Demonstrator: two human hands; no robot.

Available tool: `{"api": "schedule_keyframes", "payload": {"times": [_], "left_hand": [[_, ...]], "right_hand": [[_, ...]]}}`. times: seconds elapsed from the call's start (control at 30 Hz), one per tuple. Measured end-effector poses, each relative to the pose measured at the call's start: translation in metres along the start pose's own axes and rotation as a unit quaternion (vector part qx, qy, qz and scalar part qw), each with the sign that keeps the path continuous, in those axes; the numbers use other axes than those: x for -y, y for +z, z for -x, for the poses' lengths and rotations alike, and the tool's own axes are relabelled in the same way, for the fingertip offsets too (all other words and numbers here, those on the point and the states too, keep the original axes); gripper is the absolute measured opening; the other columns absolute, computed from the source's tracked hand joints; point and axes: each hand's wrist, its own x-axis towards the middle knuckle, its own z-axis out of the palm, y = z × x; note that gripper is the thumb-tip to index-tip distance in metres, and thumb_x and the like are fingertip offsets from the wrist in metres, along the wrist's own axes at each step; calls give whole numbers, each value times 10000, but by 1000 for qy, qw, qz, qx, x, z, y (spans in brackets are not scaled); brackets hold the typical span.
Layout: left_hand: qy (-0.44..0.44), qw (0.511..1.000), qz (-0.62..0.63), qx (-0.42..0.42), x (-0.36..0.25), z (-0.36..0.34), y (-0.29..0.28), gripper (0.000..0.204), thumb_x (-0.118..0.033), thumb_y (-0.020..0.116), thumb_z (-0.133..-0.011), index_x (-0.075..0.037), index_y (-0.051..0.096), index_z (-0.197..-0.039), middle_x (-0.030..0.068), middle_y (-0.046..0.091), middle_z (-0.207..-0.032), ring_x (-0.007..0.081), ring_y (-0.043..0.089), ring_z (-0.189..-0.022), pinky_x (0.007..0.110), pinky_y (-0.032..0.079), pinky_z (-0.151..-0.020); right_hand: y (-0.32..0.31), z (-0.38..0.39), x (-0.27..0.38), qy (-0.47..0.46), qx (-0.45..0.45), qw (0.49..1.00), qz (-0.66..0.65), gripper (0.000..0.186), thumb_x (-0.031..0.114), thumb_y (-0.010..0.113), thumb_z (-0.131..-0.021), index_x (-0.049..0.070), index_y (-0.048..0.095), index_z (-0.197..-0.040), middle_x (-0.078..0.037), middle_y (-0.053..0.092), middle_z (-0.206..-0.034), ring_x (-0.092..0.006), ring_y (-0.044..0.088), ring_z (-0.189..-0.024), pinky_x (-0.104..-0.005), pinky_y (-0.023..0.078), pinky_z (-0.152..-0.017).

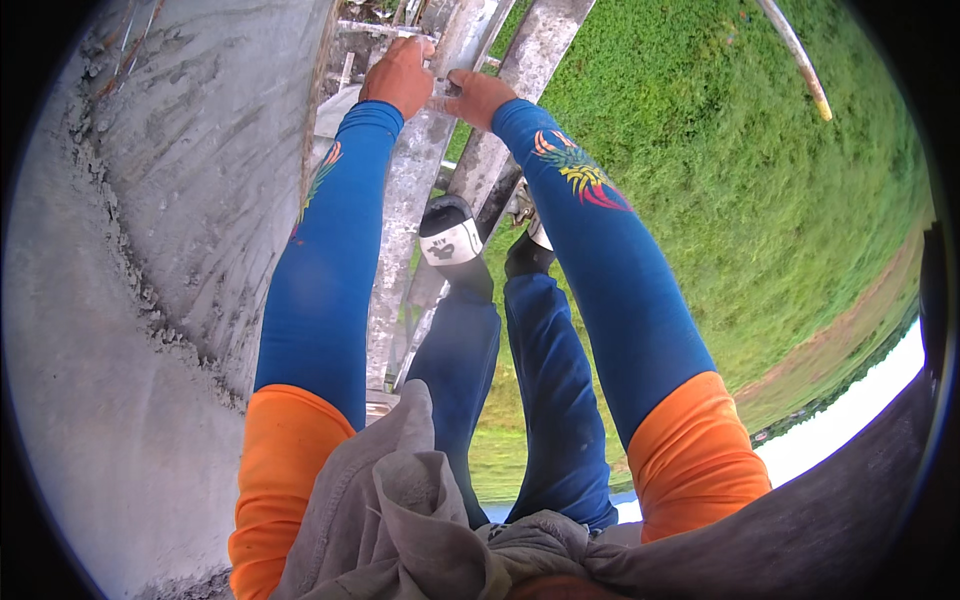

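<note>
My left hand [398, 78] is curled closed at the top of a pale, stained metal beam [405, 215]; what is inside its fingers is hidden. My right hand [478, 98] is just right of it, fingers bent against the same beam and closed on something I cannot make out. A second narrow, grimy plank [530, 60] runs alongside to the right. My feet, in black-and-white slide sandals [450, 240] over dark socks, stand on the narrow members below my hands, between my blue-sleeved forearms.
A rough grey concrete wall [150, 230] with a crumbly seam fills the left side. Green grass [750, 200] lies far below on the right. A pale pole [795, 55] juts in at the top right. A grey cloth [400, 480] hangs at my waist.
</note>
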Motion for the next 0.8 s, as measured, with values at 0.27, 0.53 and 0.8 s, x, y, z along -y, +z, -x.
{"api": "schedule_keyframes", "payload": {"times": [0.27, 0.53, 0.8], "left_hand": [[10, 989, -121, 89, 50, -19, 2, 524, -13, 494, -915, -80, 500, -1435, 141, 459, -1516, 382, 488, -1366, 456, 432, -1127], [-7, 987, -157, 37, 52, -24, 10, 454, -16, 518, -905, -115, 566, -1345, 136, 511, -1382, 444, 503, -1280, 516, 437, -1096], [-12, 983, -181, 0, 54, -7, -3, 482, -77, 547, -932, -182, 560, -1402, 98, 503, -1440, 449, 452, -1356, 535, 436, -1121]], "right_hand": [[20, -12, -18, -14, -27, 993, -113, 548, 495, 725, -901, 61, 672, -1231, -212, 730, -1121, -397, 694, -1079, -456, 538, -950], [20, -18, -32, -20, 10, 978, -207, 693, 441, 795, -850, 18, 616, -1368, -227, 709, -1215, -329, 684, -1121, -392, 512, -992], [21, -16, -29, -29, 2, 972, -233, 644, 416, 797, -851, -9, 638, -1309, -198, 697, -1190, -285, 656, -1092, -368, 498, -985]]}}
